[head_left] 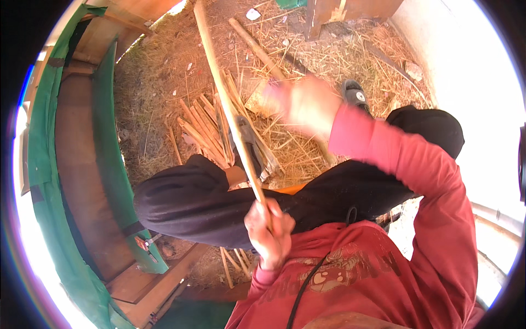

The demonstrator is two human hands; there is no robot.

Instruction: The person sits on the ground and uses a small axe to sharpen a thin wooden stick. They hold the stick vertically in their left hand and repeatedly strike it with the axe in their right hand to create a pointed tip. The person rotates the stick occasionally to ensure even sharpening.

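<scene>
My left hand (pixel 268 233) is wrapped round the lower end of a long, pale, peeled wooden stick (pixel 223 90). From that grip in front of my stomach, the stick slants up and away to the top of the picture. My right hand (pixel 307 104) is out over the straw ground, right of the stick's middle, smeared by motion. Its fingers cannot be made out, nor whether anything is in them. Close beyond it a thicker brown stick (pixel 255 46) lies at a slant; its near end meets the blur of the hand.
Split wood strips (pixel 205 129) lie bundled by my foot, among straw and shavings. A dark sandal (pixel 355 94) is under my right knee. On the left stands a wooden frame with green sheeting (pixel 104 109); a pale wall (pixel 466 71) rises at the right.
</scene>
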